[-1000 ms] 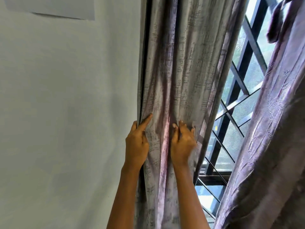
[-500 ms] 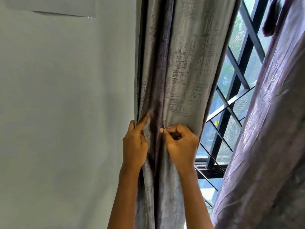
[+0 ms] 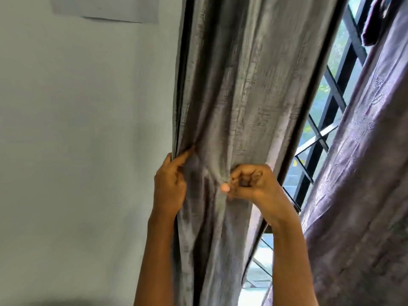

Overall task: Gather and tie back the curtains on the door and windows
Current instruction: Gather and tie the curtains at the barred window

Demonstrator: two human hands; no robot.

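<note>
Head view: left hand point(image 3: 169, 186) grips the grey curtain point(image 3: 242, 96) edge, right hand point(image 3: 249, 184) pinches a fold beside it; a loose pinch could let gathered pleats slip free.

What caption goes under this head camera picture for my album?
Left hand and right hand grip the grey curtain beside the barred window.

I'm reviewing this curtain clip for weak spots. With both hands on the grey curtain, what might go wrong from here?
1. The right hand pinches only a small fold of the grey curtain; it may slip and the pleats fall open.
2. The left hand grips just the edge by the wall, so the bundle may gather unevenly.
3. Nothing to tie with shows; freeing a hand to fetch something might loosen everything.
</note>
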